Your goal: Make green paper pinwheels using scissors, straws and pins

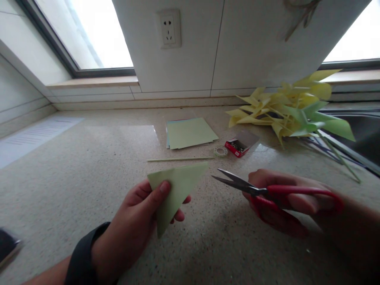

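left hand (139, 215) pinches a folded green paper triangle (175, 190); right hand (285, 202), somewhat blurred, grips red scissors (267, 192), blades slightly apart.

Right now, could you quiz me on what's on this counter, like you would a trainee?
1. True or false: the left hand pinches a folded green paper triangle.
2. The scissors in the right hand have handles of which colour? A blue, B red, C black.
3. What lies heaped at the back right of the counter?

Key: 1 true. 2 B. 3 Yellow and green paper pinwheels.
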`<move>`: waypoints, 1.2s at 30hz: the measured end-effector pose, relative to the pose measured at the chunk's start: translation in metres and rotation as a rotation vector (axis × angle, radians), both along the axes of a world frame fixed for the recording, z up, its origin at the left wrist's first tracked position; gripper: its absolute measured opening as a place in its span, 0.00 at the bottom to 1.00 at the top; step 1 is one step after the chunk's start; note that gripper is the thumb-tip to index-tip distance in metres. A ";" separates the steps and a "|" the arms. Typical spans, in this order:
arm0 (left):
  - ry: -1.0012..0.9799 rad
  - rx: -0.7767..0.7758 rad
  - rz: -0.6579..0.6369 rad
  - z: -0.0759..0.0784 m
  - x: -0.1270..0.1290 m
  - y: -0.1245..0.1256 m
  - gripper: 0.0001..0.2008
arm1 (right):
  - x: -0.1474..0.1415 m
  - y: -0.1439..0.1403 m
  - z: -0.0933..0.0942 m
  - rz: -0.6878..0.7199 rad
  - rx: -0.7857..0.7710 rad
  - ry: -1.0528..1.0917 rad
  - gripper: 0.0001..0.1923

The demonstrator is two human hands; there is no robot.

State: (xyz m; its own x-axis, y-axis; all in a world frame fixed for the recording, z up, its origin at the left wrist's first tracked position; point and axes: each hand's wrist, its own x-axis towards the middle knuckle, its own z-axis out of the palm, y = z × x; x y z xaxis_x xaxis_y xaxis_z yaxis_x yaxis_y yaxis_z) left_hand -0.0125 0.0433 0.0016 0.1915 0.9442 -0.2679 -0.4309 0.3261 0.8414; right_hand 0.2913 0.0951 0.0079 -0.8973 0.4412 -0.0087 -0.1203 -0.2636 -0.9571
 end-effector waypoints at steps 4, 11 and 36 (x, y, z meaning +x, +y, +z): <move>0.000 -0.024 -0.016 -0.001 -0.001 0.000 0.13 | -0.001 0.002 0.002 0.068 -0.047 -0.084 0.23; -0.002 -0.026 -0.030 -0.002 -0.002 -0.001 0.12 | -0.004 -0.006 0.002 -0.037 0.028 -0.028 0.24; 0.037 0.001 -0.038 0.001 0.002 -0.002 0.13 | -0.004 -0.004 -0.001 -0.022 0.018 0.057 0.22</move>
State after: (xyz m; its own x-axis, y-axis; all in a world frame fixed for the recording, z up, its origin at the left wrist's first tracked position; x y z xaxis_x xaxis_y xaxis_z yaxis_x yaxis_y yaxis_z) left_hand -0.0106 0.0417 0.0027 0.2171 0.9366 -0.2749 -0.3866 0.3411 0.8568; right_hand 0.2871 0.0914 0.0068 -0.8862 0.4606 0.0505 -0.1806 -0.2430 -0.9531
